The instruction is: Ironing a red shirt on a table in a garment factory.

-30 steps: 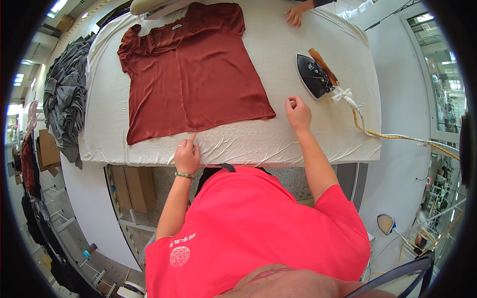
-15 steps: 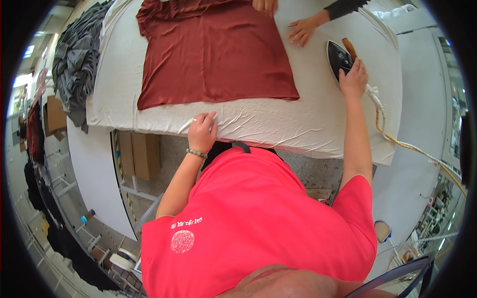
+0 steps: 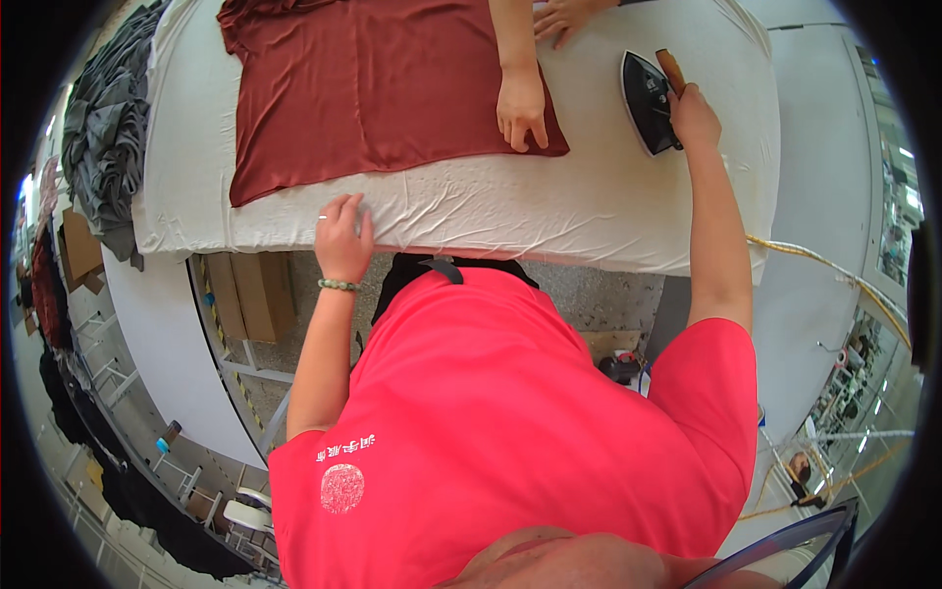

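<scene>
My right hand [image 3: 695, 118] is closed around the rear of the brown handle of a black iron [image 3: 645, 102], on the right side of the padded table. My left hand [image 3: 343, 240] rests at the table's near edge, its fingers loosely bent and apart with nothing in them. Just beyond it lies a rust-red satiny garment [image 3: 363, 93], spread flat with light creases. A co-worker's hand [image 3: 521, 106] presses on the garment's near right corner. Their other hand [image 3: 561, 18] lies by its right edge, farther back.
White cloth, wrinkled along the front, covers the table [image 3: 471, 211]. A heap of grey garments [image 3: 103, 128] hangs over its left end. The iron's yellowish cord [image 3: 834, 260] trails off to the right. Cardboard boxes [image 3: 257, 294] stand underneath.
The co-worker's hand has reached nearer, onto the garment's corner. The iron has turned slightly in my right hand and still sits right of the garment. The whole view has shifted a little.
</scene>
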Demonstrator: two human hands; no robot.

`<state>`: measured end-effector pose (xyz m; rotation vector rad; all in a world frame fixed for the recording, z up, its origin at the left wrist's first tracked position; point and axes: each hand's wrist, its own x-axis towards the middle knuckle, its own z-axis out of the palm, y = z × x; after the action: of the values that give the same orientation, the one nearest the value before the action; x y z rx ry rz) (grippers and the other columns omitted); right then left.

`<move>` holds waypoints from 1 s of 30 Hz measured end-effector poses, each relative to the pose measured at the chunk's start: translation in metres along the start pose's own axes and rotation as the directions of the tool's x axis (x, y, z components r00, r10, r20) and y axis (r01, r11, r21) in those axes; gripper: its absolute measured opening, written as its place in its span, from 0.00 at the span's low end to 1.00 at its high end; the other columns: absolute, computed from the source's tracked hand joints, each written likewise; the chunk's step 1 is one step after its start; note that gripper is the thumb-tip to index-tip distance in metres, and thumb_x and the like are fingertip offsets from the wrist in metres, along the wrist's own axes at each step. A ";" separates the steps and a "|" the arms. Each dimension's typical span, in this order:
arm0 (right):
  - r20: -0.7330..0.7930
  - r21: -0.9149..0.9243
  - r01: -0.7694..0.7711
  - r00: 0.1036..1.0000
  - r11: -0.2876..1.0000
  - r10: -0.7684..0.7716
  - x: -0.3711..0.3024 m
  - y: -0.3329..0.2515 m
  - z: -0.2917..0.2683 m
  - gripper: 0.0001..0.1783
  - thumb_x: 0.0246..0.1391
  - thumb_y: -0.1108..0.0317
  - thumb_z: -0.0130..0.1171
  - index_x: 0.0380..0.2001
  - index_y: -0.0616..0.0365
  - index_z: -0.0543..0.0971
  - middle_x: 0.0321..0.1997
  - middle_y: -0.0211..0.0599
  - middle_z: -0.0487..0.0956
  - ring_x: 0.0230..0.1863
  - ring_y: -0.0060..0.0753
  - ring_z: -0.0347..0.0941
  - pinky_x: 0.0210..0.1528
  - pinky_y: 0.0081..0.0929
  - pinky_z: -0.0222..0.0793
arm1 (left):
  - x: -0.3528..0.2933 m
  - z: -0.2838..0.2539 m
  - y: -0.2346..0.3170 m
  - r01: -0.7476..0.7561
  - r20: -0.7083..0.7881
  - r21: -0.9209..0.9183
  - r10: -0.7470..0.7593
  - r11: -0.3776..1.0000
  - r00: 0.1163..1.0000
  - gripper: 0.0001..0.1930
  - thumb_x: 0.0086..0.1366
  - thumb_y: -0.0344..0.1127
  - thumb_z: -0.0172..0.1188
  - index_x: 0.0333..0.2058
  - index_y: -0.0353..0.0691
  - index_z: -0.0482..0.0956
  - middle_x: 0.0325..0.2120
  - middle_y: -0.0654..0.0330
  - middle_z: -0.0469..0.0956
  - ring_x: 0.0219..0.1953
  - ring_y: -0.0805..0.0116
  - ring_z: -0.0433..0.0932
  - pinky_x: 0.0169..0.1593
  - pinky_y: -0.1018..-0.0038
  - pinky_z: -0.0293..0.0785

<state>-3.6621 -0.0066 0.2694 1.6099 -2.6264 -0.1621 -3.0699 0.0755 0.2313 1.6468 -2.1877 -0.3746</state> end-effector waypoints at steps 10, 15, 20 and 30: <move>0.321 0.211 -0.095 0.947 0.973 0.022 -0.151 0.007 -0.022 0.21 0.56 0.50 0.58 0.41 0.57 0.79 0.37 0.51 0.82 0.41 0.55 0.78 0.42 0.46 0.72 | 0.016 0.013 0.003 -0.110 -0.075 0.064 0.115 0.992 0.991 0.20 0.60 0.34 0.62 0.52 0.40 0.76 0.52 0.55 0.73 0.54 0.53 0.73 0.54 0.62 0.69; 0.350 0.277 -0.197 0.932 0.940 0.093 -0.165 -0.005 -0.029 0.21 0.55 0.50 0.59 0.43 0.54 0.80 0.38 0.49 0.82 0.43 0.54 0.78 0.45 0.44 0.72 | 0.025 0.019 0.007 -0.167 -0.030 0.133 0.172 0.977 0.985 0.22 0.59 0.34 0.62 0.53 0.41 0.75 0.54 0.57 0.72 0.56 0.56 0.71 0.53 0.62 0.68; 0.303 0.265 -0.212 0.944 0.941 0.128 -0.167 -0.008 -0.030 0.20 0.55 0.51 0.59 0.44 0.53 0.81 0.38 0.47 0.82 0.43 0.54 0.78 0.44 0.44 0.71 | 0.030 0.019 0.003 -0.182 -0.010 0.136 0.185 0.974 0.983 0.22 0.58 0.33 0.62 0.53 0.41 0.76 0.52 0.58 0.73 0.54 0.57 0.72 0.52 0.62 0.69; 0.368 0.222 -0.216 0.921 0.951 0.124 -0.160 0.000 -0.018 0.21 0.55 0.49 0.59 0.43 0.54 0.80 0.38 0.48 0.82 0.43 0.55 0.78 0.44 0.47 0.72 | 0.027 0.007 -0.010 -0.122 -0.036 0.185 0.131 0.975 0.991 0.19 0.57 0.32 0.62 0.49 0.41 0.77 0.45 0.56 0.77 0.48 0.55 0.76 0.48 0.62 0.71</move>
<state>-3.5874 0.1353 0.2885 1.5280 -3.1670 -0.1090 -3.0710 0.0469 0.2248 1.5780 -2.3350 -0.0999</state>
